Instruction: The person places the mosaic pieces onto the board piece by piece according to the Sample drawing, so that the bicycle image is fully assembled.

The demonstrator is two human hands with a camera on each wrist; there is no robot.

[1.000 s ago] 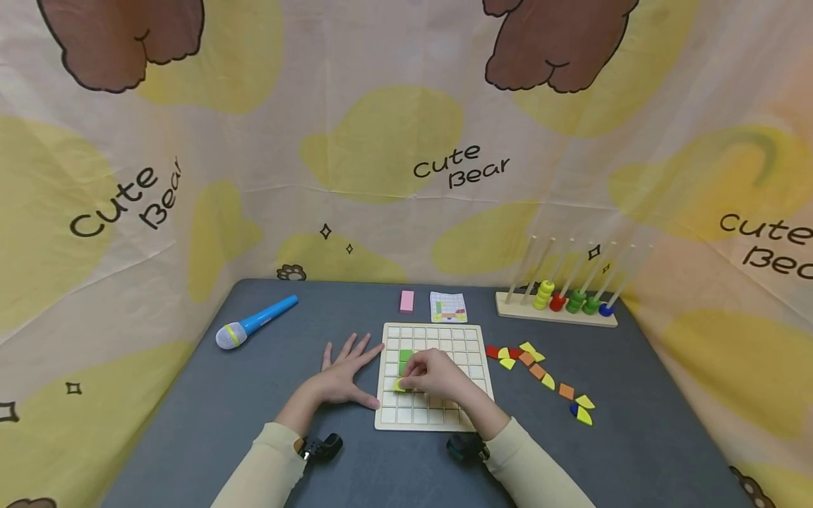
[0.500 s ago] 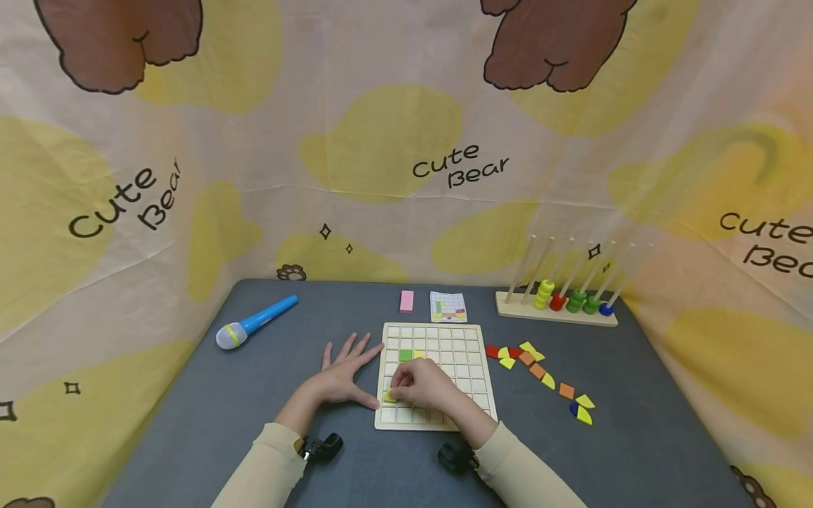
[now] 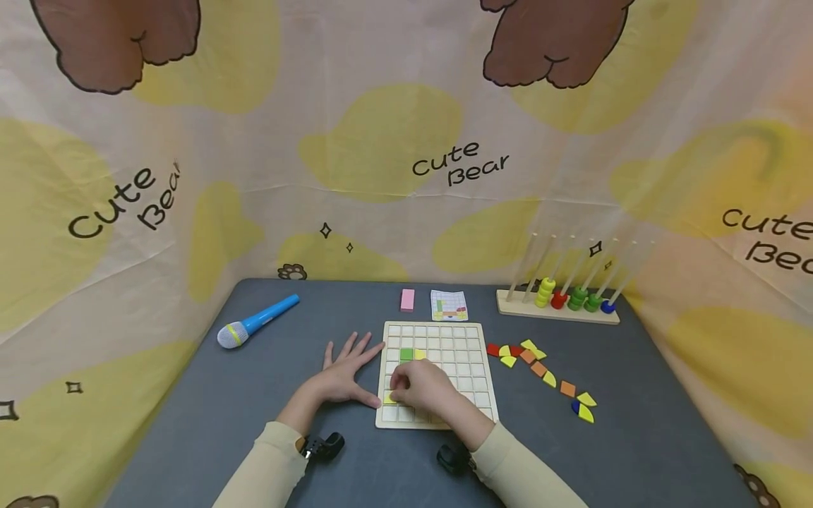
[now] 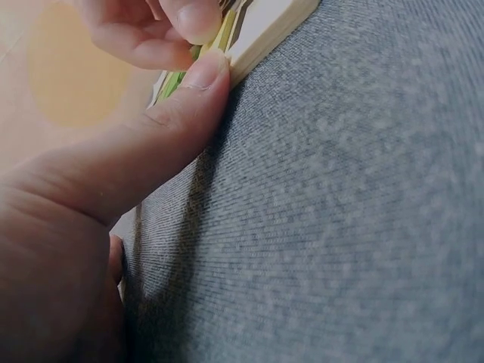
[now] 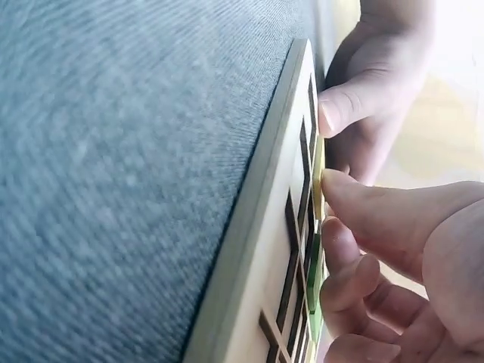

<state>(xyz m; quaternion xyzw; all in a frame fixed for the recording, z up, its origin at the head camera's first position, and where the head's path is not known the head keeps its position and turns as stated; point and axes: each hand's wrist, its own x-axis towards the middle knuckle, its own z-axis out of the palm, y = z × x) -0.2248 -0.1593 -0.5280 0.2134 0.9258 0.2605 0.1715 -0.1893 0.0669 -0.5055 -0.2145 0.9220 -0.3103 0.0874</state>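
In the head view, a pale wooden grid board (image 3: pixel 466 388) lies on the table. My left hand (image 3: pixel 343 379) rests beside its left edge, fingers spread; the thumb touches the board's rim, as the left wrist view also shows. Over the board's lower left, my right hand (image 3: pixel 424 386) is bent, with thumb and index fingertips at a yellow piece (image 3: pixel 389 398) that lies flat in a left-column cell. The right wrist view shows the thumb tip on that yellow piece (image 5: pixel 318 162). Green squares (image 3: pixel 406 354) and another yellow piece (image 3: pixel 420 354) sit higher up, partly hidden by the hand.
Right of the board lies a trail of loose red, orange, yellow and blue pieces (image 3: pixel 538 369). Behind it stand a pink block (image 3: pixel 407 300), a pattern card (image 3: pixel 449 305) and a peg rack with beads (image 3: pixel 557 310). A blue toy microphone (image 3: pixel 258 322) lies at the left.
My right hand has moved left and slightly nearer with the yellow piece, from beside the green squares to the left column, where the piece now lies flat. The left hand has stayed put.
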